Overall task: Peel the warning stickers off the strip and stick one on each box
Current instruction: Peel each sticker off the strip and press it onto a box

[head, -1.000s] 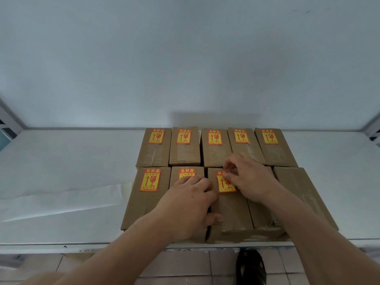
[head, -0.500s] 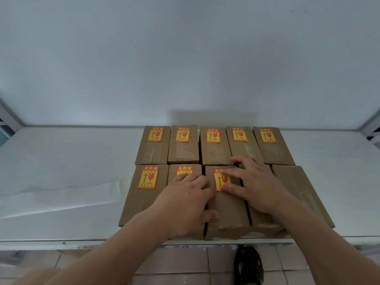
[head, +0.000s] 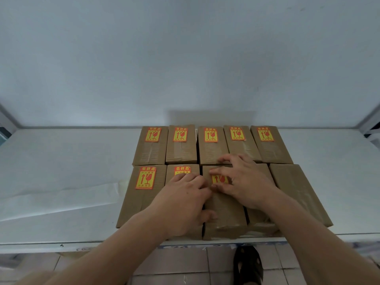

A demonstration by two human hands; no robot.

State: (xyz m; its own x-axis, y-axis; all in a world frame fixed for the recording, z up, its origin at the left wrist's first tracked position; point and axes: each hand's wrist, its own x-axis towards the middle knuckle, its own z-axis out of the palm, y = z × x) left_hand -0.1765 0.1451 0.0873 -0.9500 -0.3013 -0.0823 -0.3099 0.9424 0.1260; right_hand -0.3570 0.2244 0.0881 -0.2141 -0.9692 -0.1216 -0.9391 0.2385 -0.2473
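Note:
Brown cardboard boxes lie in two rows on a white table (head: 61, 161). Every back-row box carries a yellow-and-red warning sticker (head: 211, 134). In the front row the leftmost box (head: 141, 194) shows its sticker in full, and the second box (head: 181, 171) shows the top of its sticker above my left hand (head: 183, 202). That hand rests flat across the second and third boxes. My right hand (head: 244, 182) presses straight fingers on the sticker (head: 220, 179) of the third front box (head: 224, 214). The rightmost front box (head: 298, 192) is bare. No sticker strip is visible.
A white paper sheet (head: 57, 196) lies on the table left of the boxes. A pale wall stands close behind the back row. Below the table's front edge are floor tiles and a dark shoe (head: 247, 264).
My right hand has spread flat and slid over the third front sticker, covering most of it. My left hand has stayed in place on the boxes.

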